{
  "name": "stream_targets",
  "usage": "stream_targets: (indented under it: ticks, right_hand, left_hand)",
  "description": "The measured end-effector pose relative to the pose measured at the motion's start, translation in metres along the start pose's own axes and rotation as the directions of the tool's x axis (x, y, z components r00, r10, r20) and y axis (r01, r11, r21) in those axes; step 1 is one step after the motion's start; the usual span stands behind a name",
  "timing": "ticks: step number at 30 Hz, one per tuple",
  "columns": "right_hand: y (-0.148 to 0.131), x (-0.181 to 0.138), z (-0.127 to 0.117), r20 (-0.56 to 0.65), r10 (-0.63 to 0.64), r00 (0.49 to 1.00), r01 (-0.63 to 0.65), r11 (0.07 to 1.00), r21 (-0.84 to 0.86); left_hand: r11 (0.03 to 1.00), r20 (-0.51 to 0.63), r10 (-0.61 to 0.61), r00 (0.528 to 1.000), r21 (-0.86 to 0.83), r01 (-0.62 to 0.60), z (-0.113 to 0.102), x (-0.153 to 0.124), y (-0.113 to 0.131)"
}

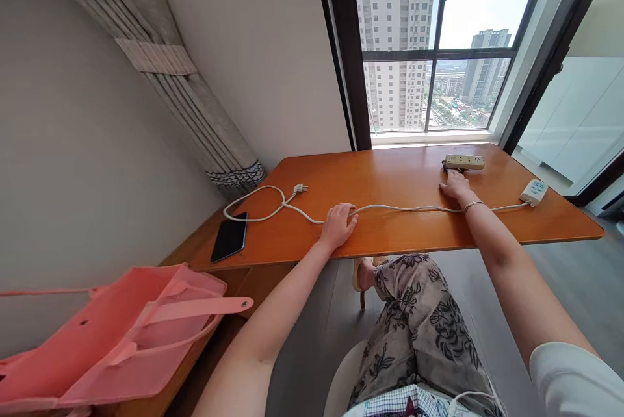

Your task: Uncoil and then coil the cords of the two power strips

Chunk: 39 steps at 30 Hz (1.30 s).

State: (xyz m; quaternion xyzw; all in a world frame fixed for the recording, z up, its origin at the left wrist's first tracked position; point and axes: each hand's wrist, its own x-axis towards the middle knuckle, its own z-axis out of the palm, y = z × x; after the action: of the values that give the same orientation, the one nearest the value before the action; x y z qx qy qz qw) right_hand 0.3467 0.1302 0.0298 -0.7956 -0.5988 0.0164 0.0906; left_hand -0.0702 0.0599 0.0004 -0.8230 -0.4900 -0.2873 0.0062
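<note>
A white extension cord [409,208] runs along the wooden table [390,176], from a plug [300,188] on the left to a white socket block [533,192] on the right. My left hand [338,225] rests near the front edge, fingers curled over the cord, which passes between them and the thumb. At the far right, a beige power strip [464,162] has a dark cord bunched at its near side. My right hand [457,186] reaches to that cord with thumb spread and fingers forward; its wrist lies above the white cord. The fingertips are partly hidden.
A dark phone or tablet [230,238] lies at the table's left end beside the cord loop. A pink bag [160,332] stands open at the lower left. A gathered curtain [195,105] hangs behind, and a window [433,53] borders the far edge.
</note>
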Motion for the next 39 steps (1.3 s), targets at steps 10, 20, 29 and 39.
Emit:
stream_targets:
  ticks: [10, 20, 29, 39]
  right_hand:
    - [0.008, 0.024, 0.018, 0.061, 0.030, 0.998, -0.033, 0.999, 0.040]
    - [0.007, 0.006, 0.004, -0.051, 0.102, 0.994, -0.094, 0.987, 0.128]
    - [-0.016, -0.020, -0.005, -0.173, 0.052, 0.984, 0.054, 0.830, 0.556]
    - [-0.087, -0.095, 0.025, -0.309, -0.126, 0.942, 0.334, 0.351, 0.875]
  left_hand:
    - [1.000, -0.016, 0.005, 1.000, -0.004, -0.005, 0.001, -0.002, -0.002]
    - [1.000, -0.047, 0.002, 0.999, -0.030, -0.004, 0.005, -0.001, -0.004]
    - [0.998, -0.116, 0.042, 0.992, -0.039, -0.047, 0.003, 0.004, 0.008]
    - [0.617, 0.100, -0.156, 0.983, -0.768, 0.175, 0.043, 0.037, 0.111]
